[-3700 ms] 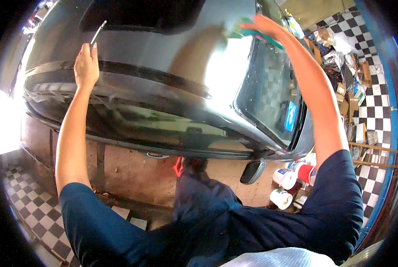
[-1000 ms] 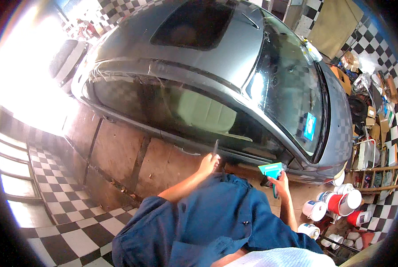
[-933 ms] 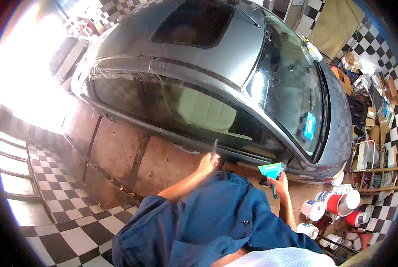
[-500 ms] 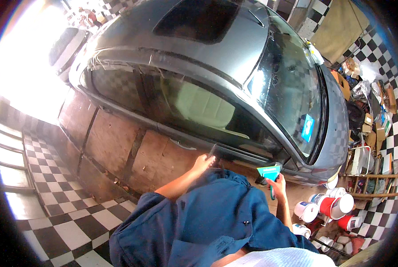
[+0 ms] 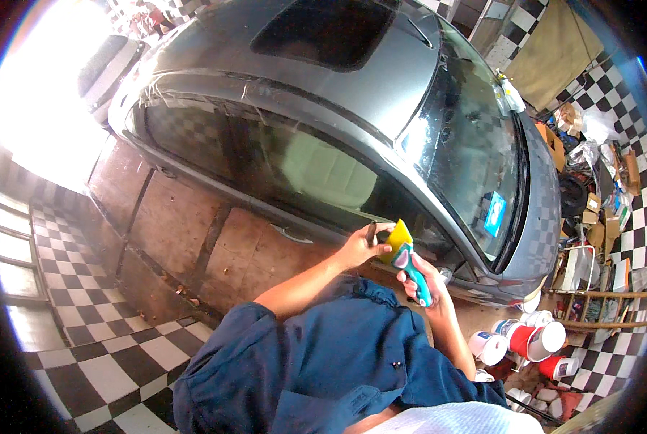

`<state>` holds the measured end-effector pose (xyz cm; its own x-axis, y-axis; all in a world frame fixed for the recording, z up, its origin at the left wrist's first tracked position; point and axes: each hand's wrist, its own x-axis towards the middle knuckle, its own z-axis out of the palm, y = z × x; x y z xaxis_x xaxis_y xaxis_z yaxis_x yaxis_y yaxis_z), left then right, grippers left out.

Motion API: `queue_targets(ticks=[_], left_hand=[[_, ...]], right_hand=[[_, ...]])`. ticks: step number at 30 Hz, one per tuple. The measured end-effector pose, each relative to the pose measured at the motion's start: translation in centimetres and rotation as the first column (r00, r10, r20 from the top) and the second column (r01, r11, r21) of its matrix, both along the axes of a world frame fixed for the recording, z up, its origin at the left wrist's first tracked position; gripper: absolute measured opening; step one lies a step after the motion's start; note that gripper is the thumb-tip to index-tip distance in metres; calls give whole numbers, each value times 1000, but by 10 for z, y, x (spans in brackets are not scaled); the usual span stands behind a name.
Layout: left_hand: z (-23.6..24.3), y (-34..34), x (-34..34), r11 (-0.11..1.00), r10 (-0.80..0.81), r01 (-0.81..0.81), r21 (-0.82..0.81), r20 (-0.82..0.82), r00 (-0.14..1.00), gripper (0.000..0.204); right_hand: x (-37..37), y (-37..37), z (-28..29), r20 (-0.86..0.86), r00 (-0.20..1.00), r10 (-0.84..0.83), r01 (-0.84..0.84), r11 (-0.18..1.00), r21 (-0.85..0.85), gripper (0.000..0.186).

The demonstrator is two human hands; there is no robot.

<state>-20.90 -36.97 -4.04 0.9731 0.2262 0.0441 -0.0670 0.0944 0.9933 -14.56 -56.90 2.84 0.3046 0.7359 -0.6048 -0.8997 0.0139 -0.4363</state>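
Item: one scraper-like hand tool with a flat yellow blade and a teal handle (image 5: 405, 254), held in front of the torso, in line with the car's near front door. The handle is enclosed by the curled fingers of the bare right hand (image 5: 432, 279). The long axis is slanted, the handle end being set low and to the right, the blade high and to the left, directed away from the body.

Item: one slim dark stick-like tool (image 5: 371, 233), pinched upright in the fingers of the bare left hand (image 5: 358, 250). The blade is placed just right of these fingertips, which appear to be in contact with its left edge; whether it is also pinched cannot be told. The blade is approached more closely by the left hand, the handle by the right.

Surface: a grey car (image 5: 370, 90), fitted with a dark glass roof panel (image 5: 323, 35); a blue rectangular sticker (image 5: 495, 214) is borne by the windshield.

Room: black-and-white checkered tile floor (image 5: 124, 369) at left; white and red plastic buckets (image 5: 526, 340) grouped at lower right; brown cardboard boxes (image 5: 597, 231) heaped beyond them.
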Motion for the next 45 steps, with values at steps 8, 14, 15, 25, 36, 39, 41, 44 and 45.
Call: queue_targets(ticks=[8, 14, 15, 25, 36, 39, 41, 44, 45], left_hand=[[16, 22, 25, 966, -206, 179, -185, -139, 969, 23], [21, 8, 28, 892, -133, 0, -453, -262, 956, 29], [15, 6, 28, 900, -114, 0, -436, -236, 965, 30], [12, 7, 33, 726, -142, -68, -684, -247, 959, 32], [43, 63, 63, 969, -137, 75, -234, -262, 955, 45], [44, 100, 89, 998, -54, 61, 13, -303, 951, 48], [38, 156, 118, 970, 147, -104, 219, -192, 970, 49], [43, 272, 150, 777, 507, -487, 399, 61, 860, 47], [47, 311, 162, 693, 590, -580, 428, 127, 798, 47]], right_hand=[[6, 24, -11, -128, 990, -53, 72, 987, 145, 47], [3, 39, -29, 169, 935, -313, 339, 928, -156, 45], [7, 38, -34, 240, 915, -324, 369, 912, -179, 37], [21, 53, -13, 658, 737, -153, 149, 987, 63, 74], [64, 122, 3, 881, 470, -49, 220, 974, -63, 53], [90, 148, 12, 935, 338, -105, 298, 954, -1, 30], [128, 166, 19, 983, 157, -97, 347, 937, 38, 26], [215, 187, 20, 994, 107, -35, 419, 908, -13, 23], [250, 194, 11, 988, 151, -25, 434, 900, -44, 22]])
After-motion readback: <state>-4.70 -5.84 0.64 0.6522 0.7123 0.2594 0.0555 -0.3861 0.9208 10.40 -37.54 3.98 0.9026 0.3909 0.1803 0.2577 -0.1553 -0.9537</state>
